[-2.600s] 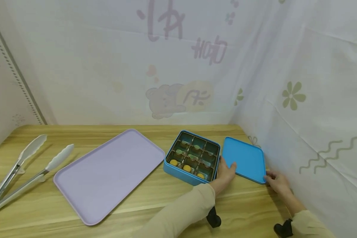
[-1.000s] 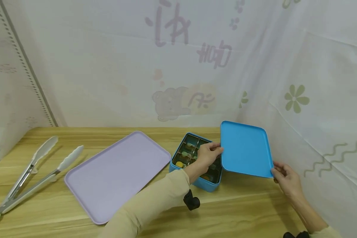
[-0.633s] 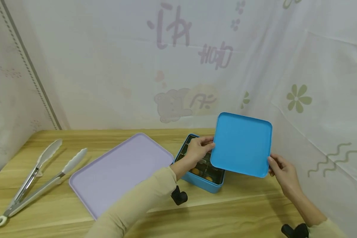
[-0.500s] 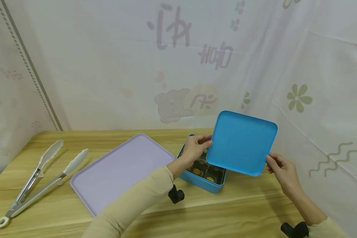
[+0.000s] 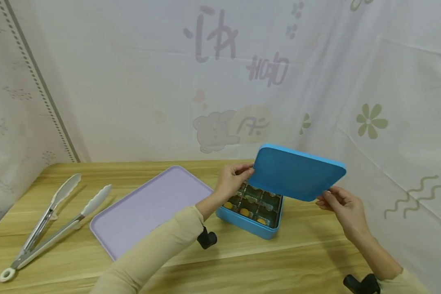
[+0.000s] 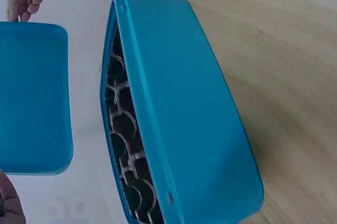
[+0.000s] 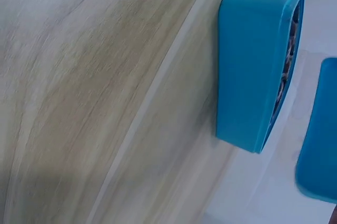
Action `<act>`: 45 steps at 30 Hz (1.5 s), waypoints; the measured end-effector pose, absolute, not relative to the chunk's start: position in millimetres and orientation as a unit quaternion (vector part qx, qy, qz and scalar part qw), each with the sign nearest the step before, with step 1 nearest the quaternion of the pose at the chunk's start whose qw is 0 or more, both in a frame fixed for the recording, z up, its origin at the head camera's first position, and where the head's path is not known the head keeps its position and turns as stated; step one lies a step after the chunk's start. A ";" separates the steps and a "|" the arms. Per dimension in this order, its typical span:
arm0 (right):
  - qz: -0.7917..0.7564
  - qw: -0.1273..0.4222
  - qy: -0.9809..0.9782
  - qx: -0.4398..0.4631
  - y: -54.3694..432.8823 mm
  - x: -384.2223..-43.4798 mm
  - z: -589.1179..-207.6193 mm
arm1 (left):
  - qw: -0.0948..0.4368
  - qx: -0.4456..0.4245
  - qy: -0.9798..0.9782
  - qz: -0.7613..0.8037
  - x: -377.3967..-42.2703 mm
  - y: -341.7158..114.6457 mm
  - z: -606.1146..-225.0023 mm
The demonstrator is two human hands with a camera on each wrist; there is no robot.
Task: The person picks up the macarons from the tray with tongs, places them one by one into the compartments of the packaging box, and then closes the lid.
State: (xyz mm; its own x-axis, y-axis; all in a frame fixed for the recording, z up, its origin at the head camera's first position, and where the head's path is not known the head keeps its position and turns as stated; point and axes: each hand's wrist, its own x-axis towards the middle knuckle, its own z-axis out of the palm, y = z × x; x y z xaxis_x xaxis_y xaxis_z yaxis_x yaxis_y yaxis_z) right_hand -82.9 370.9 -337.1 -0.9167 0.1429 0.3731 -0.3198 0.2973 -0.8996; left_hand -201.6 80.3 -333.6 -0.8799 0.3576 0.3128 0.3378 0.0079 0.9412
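Both hands hold a blue square lid (image 5: 297,173) in the air, tilted with its hollow underside toward me. My left hand (image 5: 228,183) pinches its left edge; my right hand (image 5: 347,208) pinches the lower right corner. Beneath and behind the lid stands a blue box (image 5: 248,224) on the table, partly covered from view by the lid and left hand. Inside the box sits a dark divided insert (image 5: 252,205), with round yellow pieces (image 5: 244,212) in its front compartments. The left wrist view shows the lid (image 6: 34,97) apart from the box (image 6: 184,113).
A lilac tray (image 5: 150,204) lies left of the box, partly behind the left sleeve. Farther left, spread tongs (image 5: 51,228) with white tips rest on the wooden table (image 5: 242,265). Printed cloth hangs along the back and right side.
The lid was picked up from the table right of the box, then carried up and left over it. Lately its top edge has tipped toward me, turning the underside downward.
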 end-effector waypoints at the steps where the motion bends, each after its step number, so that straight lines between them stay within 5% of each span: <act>1: 0.590 0.191 -0.782 0.062 370.0 -82.8 -337.1 | 0.008 0.247 0.711 0.659 -201.8 78.6 -334.5; 10: 0.674 0.128 -0.723 0.081 363.3 -84.4 -339.5 | -0.002 0.248 0.740 0.625 -202.2 70.2 -341.3; 20: 0.733 -0.003 -0.679 -0.038 363.7 -87.9 -340.4 | 0.046 0.216 0.737 0.639 -202.7 63.1 -347.8; 28: 0.679 0.011 -0.733 -0.033 354.2 -97.5 -350.0 | 0.130 0.197 0.726 0.646 -212.8 56.3 -354.1; 45: 0.563 0.042 -0.824 -0.047 325.2 -112.0 -372.2 | 0.117 0.179 0.748 0.628 -225.9 46.2 -380.1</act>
